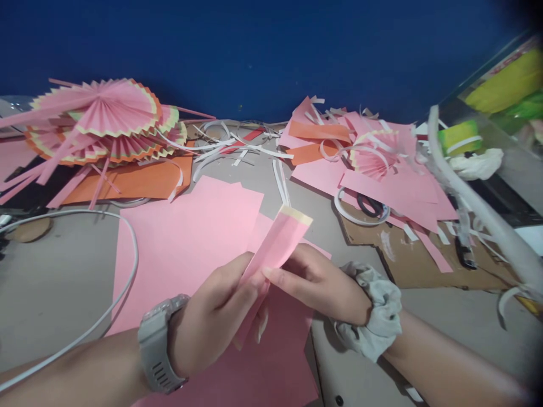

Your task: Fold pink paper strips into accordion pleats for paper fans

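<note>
Between my two hands is a narrow folded strip of pink paper (276, 240) with a pale yellow band at its upper end. It tilts up to the right. My left hand (214, 308) is closed on its lower part, thumb on top. My right hand (316, 280) pinches the same strip along its right side, thumb against the paper and the other fingers partly hidden behind. Under both hands lie large pink sheets (169, 249) on the grey table.
Pleated pink paper fans (123, 107) are piled at the back left over orange paper (169, 175). White paper strips (237, 144) lie mid-back. At right, pink scraps (394, 192) and black-handled scissors (369, 204) rest on cardboard (411, 265). A white cable (134, 254) curves at left.
</note>
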The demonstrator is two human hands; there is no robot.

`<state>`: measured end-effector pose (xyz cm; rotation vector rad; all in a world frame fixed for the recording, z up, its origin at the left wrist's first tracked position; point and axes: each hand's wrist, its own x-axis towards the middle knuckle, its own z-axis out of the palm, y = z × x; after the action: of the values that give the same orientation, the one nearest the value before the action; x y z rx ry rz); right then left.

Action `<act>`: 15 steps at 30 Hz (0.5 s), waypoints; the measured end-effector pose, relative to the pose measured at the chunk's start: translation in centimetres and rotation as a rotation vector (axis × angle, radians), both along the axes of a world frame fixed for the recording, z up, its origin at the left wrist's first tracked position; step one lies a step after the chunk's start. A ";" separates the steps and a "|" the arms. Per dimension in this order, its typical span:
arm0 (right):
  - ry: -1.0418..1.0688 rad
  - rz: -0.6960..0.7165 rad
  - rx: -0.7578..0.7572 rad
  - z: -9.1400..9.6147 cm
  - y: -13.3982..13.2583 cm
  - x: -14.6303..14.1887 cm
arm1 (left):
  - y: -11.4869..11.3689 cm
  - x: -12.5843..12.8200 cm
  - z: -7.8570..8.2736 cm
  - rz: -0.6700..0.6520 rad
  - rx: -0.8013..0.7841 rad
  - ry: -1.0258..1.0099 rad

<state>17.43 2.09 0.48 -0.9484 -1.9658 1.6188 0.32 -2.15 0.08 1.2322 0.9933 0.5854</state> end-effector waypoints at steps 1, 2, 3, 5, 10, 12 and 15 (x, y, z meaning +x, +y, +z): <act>0.015 0.001 0.006 -0.1 0.1 0.0 | 0.0 0.0 0.1 0.001 0.011 -0.029; 0.029 0.004 0.011 -0.1 0.1 0.1 | 0.0 0.0 0.2 -0.004 0.025 -0.047; 0.037 0.007 0.013 -0.1 0.2 0.1 | 0.0 0.0 0.2 -0.017 0.037 -0.053; 0.039 0.007 0.019 -0.2 0.2 0.1 | -0.1 0.0 0.2 -0.047 0.034 -0.019; 0.010 -0.019 0.058 -0.2 0.2 0.0 | 0.0 0.2 0.2 -0.007 0.003 0.051; -0.009 -0.058 0.072 -0.2 0.1 -0.1 | 0.0 0.4 0.4 0.032 -0.044 -0.007; -0.062 -0.138 0.081 -0.2 0.0 -0.2 | 0.1 0.5 0.6 0.105 -0.176 -0.067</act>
<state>17.22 2.07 0.28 -1.0890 -1.9445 1.4390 0.80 -2.10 0.70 1.0032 1.0348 0.6040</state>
